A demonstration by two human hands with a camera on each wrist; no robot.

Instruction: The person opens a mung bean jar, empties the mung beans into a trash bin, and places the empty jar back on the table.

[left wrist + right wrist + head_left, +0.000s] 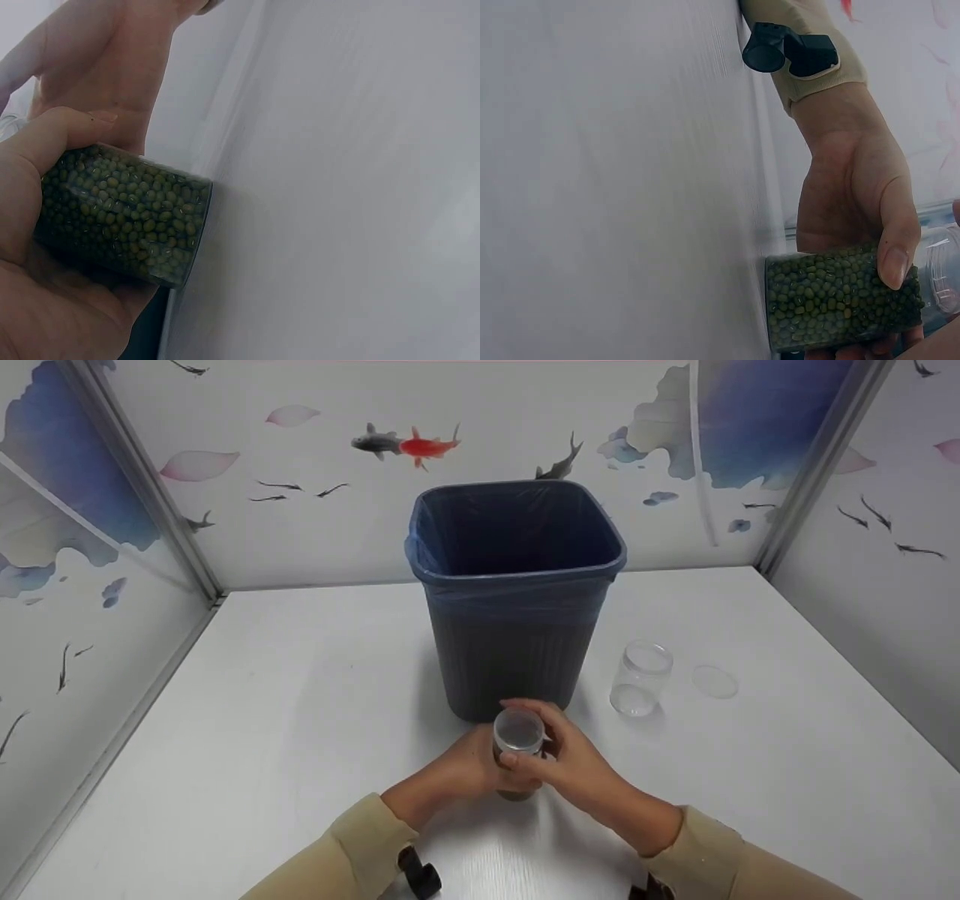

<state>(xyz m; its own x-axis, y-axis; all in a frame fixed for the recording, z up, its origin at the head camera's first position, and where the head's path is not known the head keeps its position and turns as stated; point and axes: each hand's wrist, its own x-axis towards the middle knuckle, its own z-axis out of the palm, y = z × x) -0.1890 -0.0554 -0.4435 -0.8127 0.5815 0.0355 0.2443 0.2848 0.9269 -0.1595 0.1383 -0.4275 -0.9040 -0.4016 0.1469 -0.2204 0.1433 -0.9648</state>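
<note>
A clear jar of green mung beans (pixel 124 214) is held upright close above the white table, just in front of the bin. My left hand (pixel 472 761) grips its body, with the thumb across the beans in the right wrist view. At the jar's clear top (pixel 519 727), my right hand (pixel 566 754) has its thumb and fingers curled around the rim from either side. Beans fill the lower part of the jar, while the top end looks clear in the right wrist view.
Behind the hands stands a dark bin (pixel 517 652) with a blue liner folded over its rim. Right of it are an empty clear jar (pixel 641 679) and a loose clear lid (pixel 715 681) on the white table (pixel 300 735). Printed panels (pixel 315 532) enclose the table.
</note>
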